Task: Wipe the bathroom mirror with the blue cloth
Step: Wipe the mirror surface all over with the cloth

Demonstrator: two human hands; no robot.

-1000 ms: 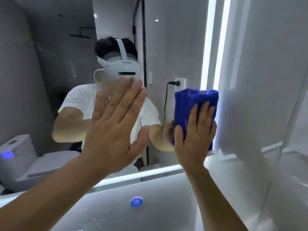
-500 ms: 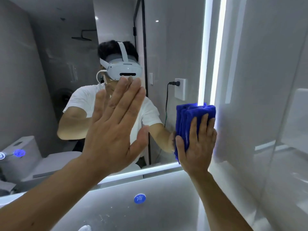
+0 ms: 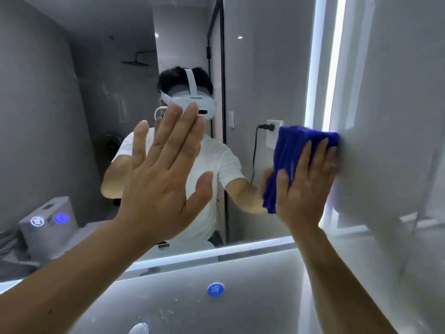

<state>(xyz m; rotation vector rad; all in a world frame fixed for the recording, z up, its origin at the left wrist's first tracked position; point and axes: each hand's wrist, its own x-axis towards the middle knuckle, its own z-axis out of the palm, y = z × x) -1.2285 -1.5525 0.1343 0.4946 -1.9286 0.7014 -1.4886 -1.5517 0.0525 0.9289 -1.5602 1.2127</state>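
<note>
The right hand is pressing the folded deep-blue microfibre cloth flat against the large wall-mounted bathroom mirror. Its fingers are lying straight over the fabric, so it is not clenching the cloth, only pushing it on the glass. Half a second ago the cloth was sitting lower and slightly apart from the bright vertical light strip at the mirror's right edge. Now it is standing higher and is touching that strip, with the fingertips reaching the grey wall just beyond it. The left hand is staying as it was, well to the left of the light strip. It is released and flat, with straight fingers holding nothing, and I cannot tell whether the palm is really touching the glass. In my judgement the wiping is going in up-and-down strokes beside the strip, so this edge is getting covered. The wide glass to the left of the strip is probably still waiting for the cloth.
</note>
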